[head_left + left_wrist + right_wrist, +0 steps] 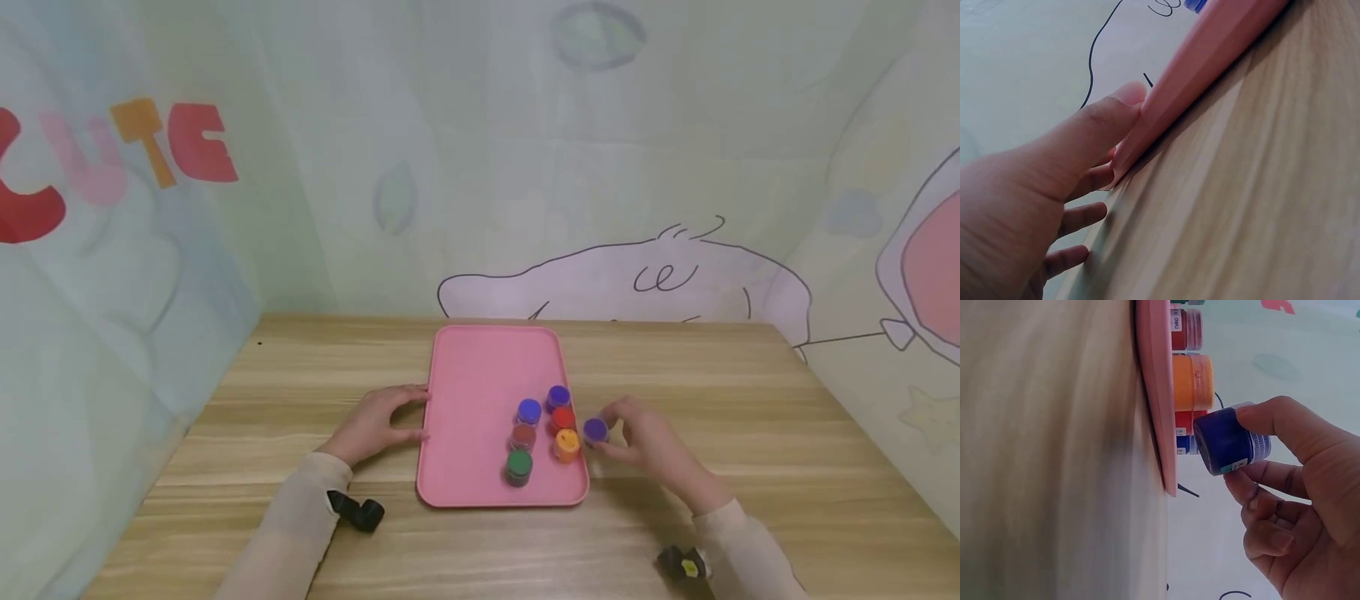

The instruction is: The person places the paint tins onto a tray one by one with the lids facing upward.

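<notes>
My right hand (651,440) pinches a small dark purple-blue paint jar (1225,440) between thumb and fingers, just off the right rim of the pink tray (468,375). In the right wrist view this jar is tilted and held above the table. With its fingertips and thumb, my left hand (375,423) touches the tray's left rim. On the tray's right half stand several paint jars: a blue jar (528,412), a dark blue jar (558,398), a red jar (562,421), an orange jar (567,446), a brownish-red jar (522,438) and a green jar (518,467).
The tray lies on a wood-grain table (315,367). Behind and beside the table hangs a pale printed backdrop (487,167) with drawings and letters. A black wrist device (358,511) sits at the left sleeve, another device (682,562) at the right one.
</notes>
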The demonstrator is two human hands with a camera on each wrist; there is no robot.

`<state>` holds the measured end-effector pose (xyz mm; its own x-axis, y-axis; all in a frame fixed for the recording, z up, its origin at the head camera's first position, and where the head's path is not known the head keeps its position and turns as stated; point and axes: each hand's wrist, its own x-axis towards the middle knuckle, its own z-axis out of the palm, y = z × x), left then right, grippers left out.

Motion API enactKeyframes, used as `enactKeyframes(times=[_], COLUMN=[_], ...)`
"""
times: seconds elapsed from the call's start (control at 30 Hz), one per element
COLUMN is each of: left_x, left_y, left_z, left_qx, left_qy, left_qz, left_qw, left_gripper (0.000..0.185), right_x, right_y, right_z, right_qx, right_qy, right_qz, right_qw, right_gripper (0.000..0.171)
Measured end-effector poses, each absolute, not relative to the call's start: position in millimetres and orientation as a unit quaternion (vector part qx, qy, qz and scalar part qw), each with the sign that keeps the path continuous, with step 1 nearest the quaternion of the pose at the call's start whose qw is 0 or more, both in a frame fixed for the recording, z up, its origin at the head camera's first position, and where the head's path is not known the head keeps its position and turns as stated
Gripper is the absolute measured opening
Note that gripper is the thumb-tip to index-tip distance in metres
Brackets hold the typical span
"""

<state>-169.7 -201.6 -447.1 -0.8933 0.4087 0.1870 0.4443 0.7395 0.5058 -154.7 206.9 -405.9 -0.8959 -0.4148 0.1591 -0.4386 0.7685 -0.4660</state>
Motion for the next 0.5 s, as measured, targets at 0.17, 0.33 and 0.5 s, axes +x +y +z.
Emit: enactKeyframes(times=[0.17,0.33,0.5], left_x=[-168.8,-168.7,-169.4], left_y=[-202.0,-201.9,-201.5], left_z=[-447.5,-447.0,-446.8], left_qx=[-0.23,-0.231,-0.229], left_qy=[-0.931,-0.931,-0.931], left_qz=[-0.282,-0.281,-0.281], left_qw=[0.036,0.039,0.037], left_gripper=[0.063,0.062,0.062], right_x=[-151.8,-145.7,-138.0], right_y=[205.3,203.9,201.6], right_z=[-407.6,-406.9,-405.7], right_qx=[0.233,0.227,0.223], right_qy=[-0.936,-0.933,-0.932], right_qz=[0.263,0.278,0.285], right_qw=[0.019,-0.001,-0.011], right_gripper=[0.022,0.021,0.021])
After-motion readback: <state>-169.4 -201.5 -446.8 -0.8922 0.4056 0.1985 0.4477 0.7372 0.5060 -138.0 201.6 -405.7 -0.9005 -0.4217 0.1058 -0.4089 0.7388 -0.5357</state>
